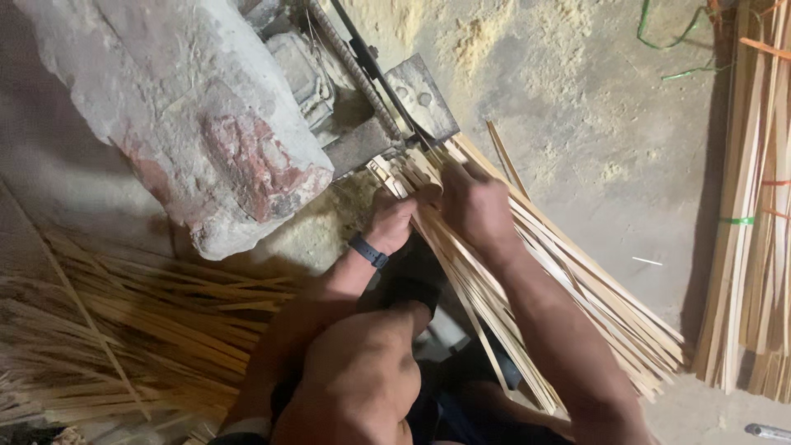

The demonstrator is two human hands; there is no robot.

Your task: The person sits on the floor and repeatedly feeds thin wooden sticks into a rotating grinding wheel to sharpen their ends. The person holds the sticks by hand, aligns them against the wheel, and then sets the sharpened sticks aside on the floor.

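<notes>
A thick bundle of long pale bamboo strips [593, 305] runs diagonally from the lower right up to a metal machine [387, 115] at the top centre. My left hand [394, 216], with a dark band on its wrist, grips the strips close to their front ends. My right hand [475, 204] is closed over the same bundle just beside it. The strip ends touch the machine's flat metal plate [420, 95]. My bare knee [362, 371] is in the foreground below the hands.
A large worn concrete block [189, 107] with red patches stands at the upper left. A heap of thinner strips [124, 330] lies at the lower left. More strip bundles tied with green and orange bands [754, 222] lie on the right. Sawdust covers the floor [577, 99].
</notes>
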